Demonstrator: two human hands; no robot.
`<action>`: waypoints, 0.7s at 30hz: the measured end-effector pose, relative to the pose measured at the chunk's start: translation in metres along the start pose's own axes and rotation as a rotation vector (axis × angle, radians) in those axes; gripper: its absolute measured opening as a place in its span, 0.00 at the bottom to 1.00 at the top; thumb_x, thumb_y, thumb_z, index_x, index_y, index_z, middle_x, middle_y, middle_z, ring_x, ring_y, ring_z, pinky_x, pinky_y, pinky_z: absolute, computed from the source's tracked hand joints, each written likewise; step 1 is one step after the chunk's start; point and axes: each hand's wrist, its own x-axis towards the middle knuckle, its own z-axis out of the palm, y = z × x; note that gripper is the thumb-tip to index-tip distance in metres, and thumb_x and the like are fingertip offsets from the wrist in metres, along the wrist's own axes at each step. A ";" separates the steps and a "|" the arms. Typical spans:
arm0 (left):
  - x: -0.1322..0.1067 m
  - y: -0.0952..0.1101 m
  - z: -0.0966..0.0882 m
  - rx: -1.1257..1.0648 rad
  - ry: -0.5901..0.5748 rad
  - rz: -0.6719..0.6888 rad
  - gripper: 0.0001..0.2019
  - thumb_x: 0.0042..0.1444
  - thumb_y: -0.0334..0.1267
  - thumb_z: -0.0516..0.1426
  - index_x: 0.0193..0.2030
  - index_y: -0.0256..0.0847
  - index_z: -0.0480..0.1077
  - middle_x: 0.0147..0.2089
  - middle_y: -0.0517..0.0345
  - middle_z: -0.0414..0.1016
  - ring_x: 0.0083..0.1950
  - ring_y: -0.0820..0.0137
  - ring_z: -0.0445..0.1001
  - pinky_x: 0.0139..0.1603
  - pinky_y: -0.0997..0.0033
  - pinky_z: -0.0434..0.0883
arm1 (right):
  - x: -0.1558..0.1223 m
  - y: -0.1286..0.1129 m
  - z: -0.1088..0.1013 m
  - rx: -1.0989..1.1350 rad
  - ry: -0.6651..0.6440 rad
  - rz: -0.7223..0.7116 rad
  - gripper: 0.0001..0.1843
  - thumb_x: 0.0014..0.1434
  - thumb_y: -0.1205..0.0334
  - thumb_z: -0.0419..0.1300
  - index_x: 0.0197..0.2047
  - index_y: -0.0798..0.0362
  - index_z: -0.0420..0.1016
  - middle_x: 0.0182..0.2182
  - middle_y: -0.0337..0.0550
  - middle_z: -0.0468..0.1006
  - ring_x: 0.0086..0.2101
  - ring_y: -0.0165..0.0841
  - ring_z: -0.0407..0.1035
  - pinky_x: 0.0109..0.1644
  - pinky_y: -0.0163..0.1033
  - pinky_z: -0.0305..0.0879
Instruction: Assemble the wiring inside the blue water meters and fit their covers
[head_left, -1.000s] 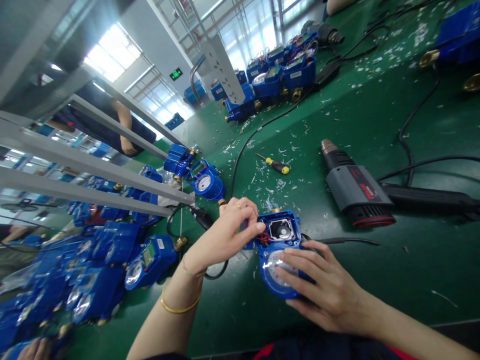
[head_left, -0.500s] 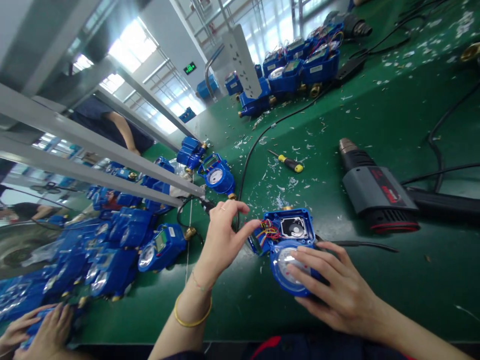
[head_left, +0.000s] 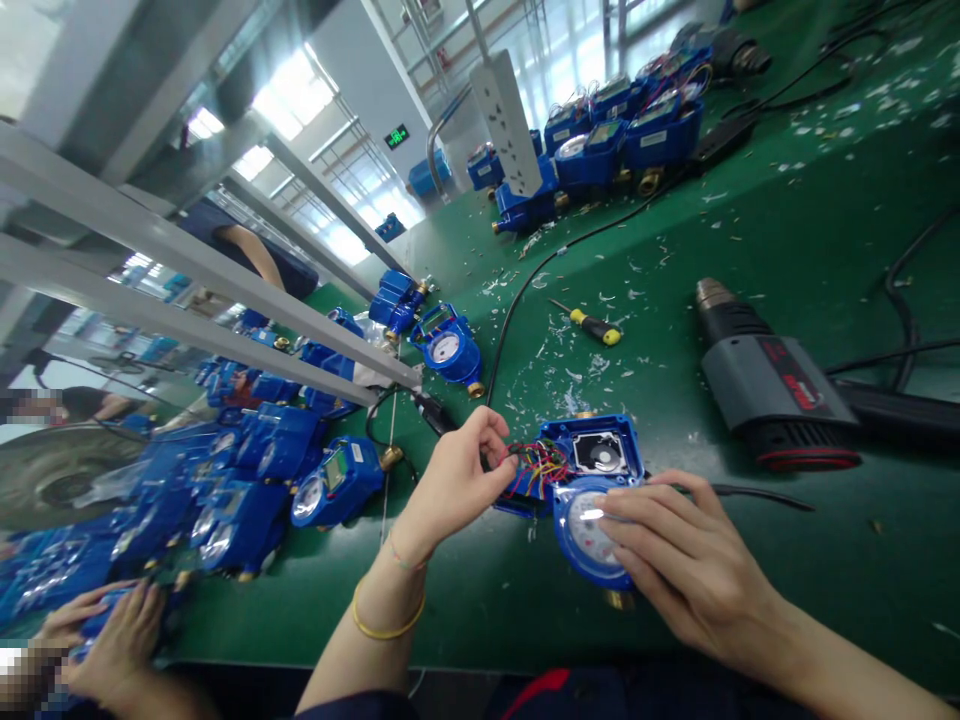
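Note:
A blue water meter (head_left: pixel 592 490) with its top housing open lies on the green bench in front of me. My right hand (head_left: pixel 690 570) rests on its round dial face and holds the body down. My left hand (head_left: pixel 457 480) pinches the bundle of coloured wires (head_left: pixel 538 465) that spill from the left side of the open housing. A gold bangle sits on my left wrist.
A grey heat gun (head_left: pixel 765 380) and black cables lie to the right, a yellow-handled screwdriver (head_left: pixel 592 325) behind the meter. Several blue meters (head_left: pixel 255 480) are piled at the left and more (head_left: pixel 615 135) at the back. Another person's hands (head_left: pixel 105 640) work at the lower left.
My left hand has pulled the coloured wires out of the housing and now pinches them. The view has shifted left, bringing the other person's hands further in.

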 end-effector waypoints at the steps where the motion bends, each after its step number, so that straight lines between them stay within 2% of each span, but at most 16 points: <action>1: 0.002 -0.002 -0.001 0.006 -0.018 0.026 0.05 0.58 0.35 0.58 0.40 0.41 0.67 0.32 0.64 0.72 0.35 0.69 0.72 0.40 0.69 0.66 | 0.004 0.000 -0.001 0.005 -0.003 0.010 0.09 0.67 0.71 0.52 0.44 0.56 0.74 0.42 0.44 0.79 0.42 0.33 0.70 0.53 0.47 0.57; 2: 0.003 -0.004 0.000 -0.002 -0.041 0.050 0.04 0.59 0.36 0.57 0.39 0.40 0.69 0.34 0.61 0.74 0.37 0.69 0.72 0.42 0.69 0.67 | 0.009 0.001 -0.002 0.004 -0.005 0.015 0.09 0.66 0.72 0.52 0.43 0.56 0.73 0.40 0.43 0.79 0.40 0.33 0.70 0.51 0.46 0.57; 5: 0.009 -0.013 0.004 -0.121 -0.108 0.068 0.10 0.64 0.41 0.54 0.38 0.39 0.73 0.40 0.56 0.77 0.43 0.66 0.73 0.47 0.67 0.67 | 0.021 0.004 -0.003 -0.032 -0.002 0.009 0.08 0.65 0.73 0.53 0.45 0.57 0.71 0.35 0.43 0.78 0.35 0.32 0.68 0.46 0.42 0.60; 9: 0.014 -0.024 0.012 -0.312 -0.179 0.025 0.16 0.65 0.47 0.52 0.36 0.37 0.72 0.35 0.58 0.74 0.38 0.68 0.70 0.43 0.69 0.67 | 0.039 0.010 0.000 -0.162 -0.057 0.063 0.08 0.66 0.71 0.54 0.46 0.56 0.72 0.38 0.43 0.80 0.35 0.32 0.71 0.43 0.40 0.62; 12: 0.016 -0.027 0.013 -0.382 -0.205 0.021 0.17 0.64 0.48 0.53 0.35 0.37 0.71 0.32 0.60 0.69 0.34 0.71 0.65 0.38 0.72 0.65 | 0.051 0.015 0.006 -0.257 -0.177 0.086 0.08 0.66 0.67 0.55 0.46 0.54 0.74 0.38 0.43 0.80 0.33 0.34 0.70 0.40 0.41 0.61; 16: 0.018 -0.023 0.012 -0.392 -0.203 0.020 0.19 0.64 0.51 0.53 0.30 0.38 0.68 0.28 0.62 0.65 0.31 0.72 0.62 0.35 0.73 0.62 | 0.060 0.020 0.016 -0.235 -0.291 0.031 0.06 0.65 0.65 0.57 0.37 0.51 0.75 0.31 0.39 0.75 0.30 0.34 0.67 0.36 0.41 0.57; 18: 0.019 -0.020 0.011 -0.394 -0.195 0.013 0.21 0.65 0.52 0.51 0.29 0.38 0.68 0.28 0.61 0.67 0.32 0.71 0.63 0.37 0.72 0.62 | 0.059 0.022 0.018 -0.169 -0.282 0.031 0.09 0.67 0.66 0.55 0.34 0.51 0.73 0.29 0.39 0.74 0.30 0.33 0.67 0.37 0.40 0.56; 21: 0.020 -0.017 0.010 -0.402 -0.191 -0.004 0.23 0.65 0.54 0.49 0.26 0.39 0.67 0.28 0.60 0.69 0.32 0.71 0.64 0.39 0.71 0.62 | 0.053 0.024 0.019 -0.104 -0.219 0.043 0.11 0.68 0.68 0.52 0.36 0.53 0.73 0.32 0.41 0.76 0.33 0.32 0.69 0.39 0.38 0.58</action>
